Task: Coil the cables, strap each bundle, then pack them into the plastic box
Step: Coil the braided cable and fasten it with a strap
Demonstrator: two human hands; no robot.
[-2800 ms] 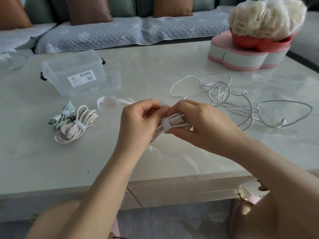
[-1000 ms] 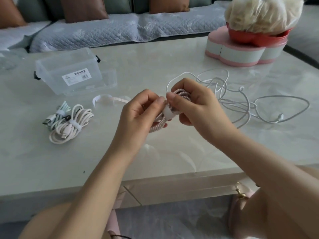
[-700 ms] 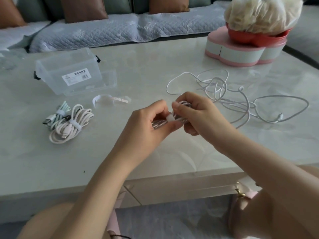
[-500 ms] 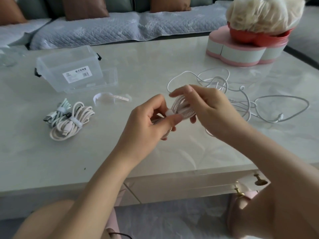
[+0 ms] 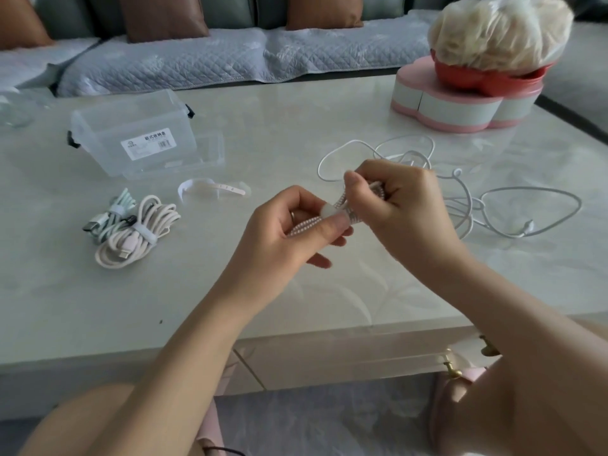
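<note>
Head camera shows your left hand (image 5: 283, 235) and right hand (image 5: 403, 205) both pinching the braided cable bundle (image 5: 304, 225) at its white strap (image 5: 329, 211), held above the table (image 5: 197, 291).

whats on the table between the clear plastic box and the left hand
A loose white strap lies there, between the plastic box and the left hand, touching neither. The head view shows it.

I log: left grip (image 5: 279, 235) pinches the white strap (image 5: 329, 212) on the pink beaded cable bundle (image 5: 304, 225); right grip (image 5: 404, 209) curls round the bundle's other end, above the bench (image 5: 98, 307) middle. Two strapped bundles (image 5: 131, 235) lie near the left edge, plastic box (image 5: 138, 136) nearer the far edge, loose white cable (image 5: 493, 205) toward the right edge.
</note>
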